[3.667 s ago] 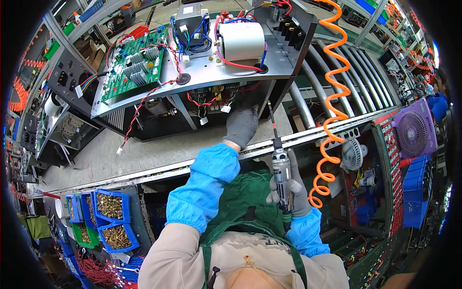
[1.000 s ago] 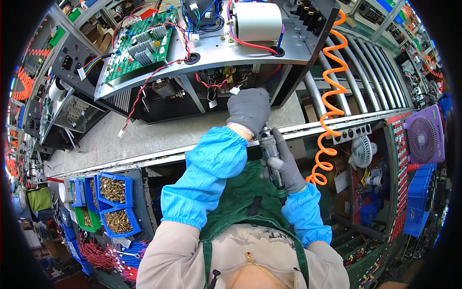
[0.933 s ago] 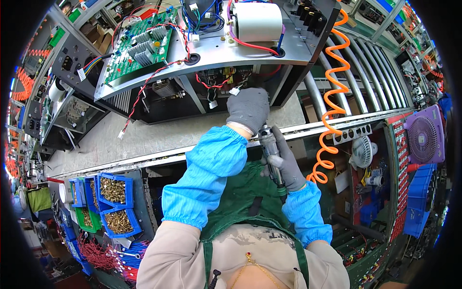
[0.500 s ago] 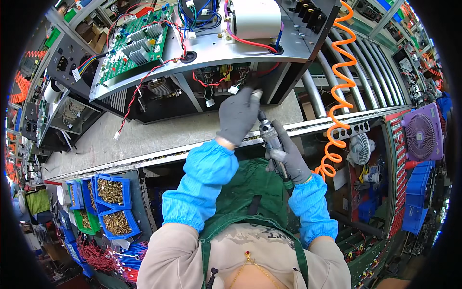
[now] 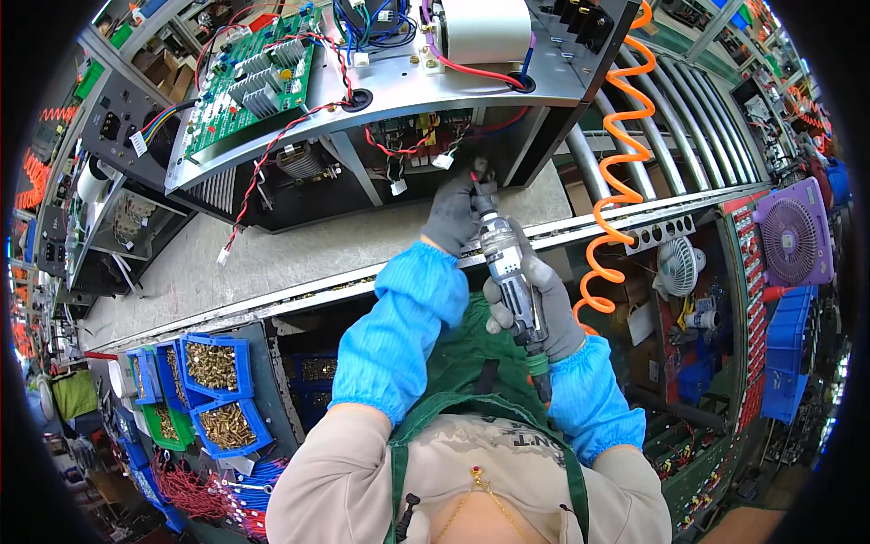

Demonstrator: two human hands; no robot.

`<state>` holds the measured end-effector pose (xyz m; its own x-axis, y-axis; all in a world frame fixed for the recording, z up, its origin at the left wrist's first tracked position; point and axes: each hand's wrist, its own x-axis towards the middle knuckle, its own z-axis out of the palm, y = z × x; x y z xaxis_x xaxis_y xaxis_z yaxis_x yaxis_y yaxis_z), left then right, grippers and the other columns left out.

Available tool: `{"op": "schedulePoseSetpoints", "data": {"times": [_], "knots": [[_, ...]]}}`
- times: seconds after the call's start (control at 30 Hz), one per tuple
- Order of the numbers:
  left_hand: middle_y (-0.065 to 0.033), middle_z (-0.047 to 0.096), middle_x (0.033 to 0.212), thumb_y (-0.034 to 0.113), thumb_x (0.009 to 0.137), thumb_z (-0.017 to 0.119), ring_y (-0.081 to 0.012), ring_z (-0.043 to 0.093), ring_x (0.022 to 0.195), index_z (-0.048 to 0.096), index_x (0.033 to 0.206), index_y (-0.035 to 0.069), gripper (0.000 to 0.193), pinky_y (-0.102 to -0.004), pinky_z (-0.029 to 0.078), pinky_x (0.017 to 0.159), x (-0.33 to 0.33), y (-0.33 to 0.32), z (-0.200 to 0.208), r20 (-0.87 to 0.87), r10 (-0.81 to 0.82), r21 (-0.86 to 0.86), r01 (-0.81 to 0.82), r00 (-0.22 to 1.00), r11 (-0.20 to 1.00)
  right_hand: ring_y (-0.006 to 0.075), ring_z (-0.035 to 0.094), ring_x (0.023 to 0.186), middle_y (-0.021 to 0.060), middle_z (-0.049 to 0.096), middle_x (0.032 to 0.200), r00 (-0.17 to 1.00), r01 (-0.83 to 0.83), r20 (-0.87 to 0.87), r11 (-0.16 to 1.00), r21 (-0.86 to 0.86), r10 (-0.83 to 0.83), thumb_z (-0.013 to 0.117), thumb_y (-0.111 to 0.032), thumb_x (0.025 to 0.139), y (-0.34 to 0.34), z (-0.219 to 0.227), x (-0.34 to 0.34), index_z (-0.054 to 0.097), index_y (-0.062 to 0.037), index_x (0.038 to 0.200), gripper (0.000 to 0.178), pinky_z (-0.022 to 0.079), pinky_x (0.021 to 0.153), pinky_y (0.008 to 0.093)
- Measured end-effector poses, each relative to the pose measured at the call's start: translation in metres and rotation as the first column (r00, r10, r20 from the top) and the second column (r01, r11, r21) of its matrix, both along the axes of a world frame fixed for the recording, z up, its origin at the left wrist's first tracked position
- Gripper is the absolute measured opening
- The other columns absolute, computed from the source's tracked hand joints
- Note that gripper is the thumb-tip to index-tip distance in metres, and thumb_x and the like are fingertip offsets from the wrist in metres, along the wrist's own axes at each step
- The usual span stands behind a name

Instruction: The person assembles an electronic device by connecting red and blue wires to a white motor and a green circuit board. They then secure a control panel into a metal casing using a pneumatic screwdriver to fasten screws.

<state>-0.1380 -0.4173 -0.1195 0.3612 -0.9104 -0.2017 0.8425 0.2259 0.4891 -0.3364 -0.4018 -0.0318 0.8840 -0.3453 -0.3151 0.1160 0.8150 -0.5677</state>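
Note:
My right hand (image 5: 546,306), in a grey glove, is wrapped round the body of an air screwdriver (image 5: 507,258). The tool points away from me, its front end toward the open side of a metal chassis (image 5: 408,89). My left hand (image 5: 453,216), also gloved in grey, has its fingers closed round the tool's front end at the opening. What the fingertips pinch there is too small to make out. White wire connectors (image 5: 443,161) hang inside the opening beside my left hand. On top of the chassis are a green circuit board (image 5: 272,113) and a large white cylinder (image 5: 488,32).
An orange coiled air hose (image 5: 625,195) hangs to the right, before a roller conveyor (image 5: 675,136). Blue bins (image 5: 249,381) of brass-coloured parts stand at the lower left. A second chassis (image 5: 136,227) sits left on the worktop (image 5: 299,258). Two fans, one purple (image 5: 788,236), are at right.
The screwdriver has moved forward and slightly left, nearer the chassis opening. My left hand has shifted, its fingers now round the tool's front end. My right hand has followed with the tool.

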Motion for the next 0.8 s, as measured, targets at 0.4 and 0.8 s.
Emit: {"op": "schedulePoseSetpoints", "data": {"times": [0.4, 0.8], "knots": [[-0.0006, 0.044, 0.069, 0.012, 0.087, 0.055, -0.0106, 0.028, 0.055, 0.055, 0.086, 0.006, 0.006, -0.0223, 0.026, 0.045, 0.005, -0.039, -0.011, -0.490, -0.115, -0.530, -0.191, 0.864, 0.826, 0.0202, 0.061, 0.054, 0.0148, 0.062, 0.083, 0.998, 0.037, 0.057, 0.999, 0.022, -0.038, 0.056, -0.043, 0.088, 0.023, 0.006, 0.016, 0.014, -0.0314, 0.148, 0.074, 0.054, 0.049, 0.0355], [-0.0041, 0.052, 0.072, 0.018, 0.087, 0.055, -0.0100, 0.028, 0.055, 0.058, 0.088, 0.004, 0.015, -0.0226, 0.025, 0.045, 0.000, -0.041, 0.003, -0.533, 0.130, -0.220, -0.286, 0.836, 0.933, 0.0179, 0.061, 0.051, 0.0127, 0.060, 0.080, 0.997, 0.077, 0.023, 0.996, -0.040, -0.077, 0.054, -0.030, 0.090, 0.024, 0.006, 0.028, 0.014, -0.0292, 0.148, 0.070, 0.054, 0.045, 0.0340]]}}
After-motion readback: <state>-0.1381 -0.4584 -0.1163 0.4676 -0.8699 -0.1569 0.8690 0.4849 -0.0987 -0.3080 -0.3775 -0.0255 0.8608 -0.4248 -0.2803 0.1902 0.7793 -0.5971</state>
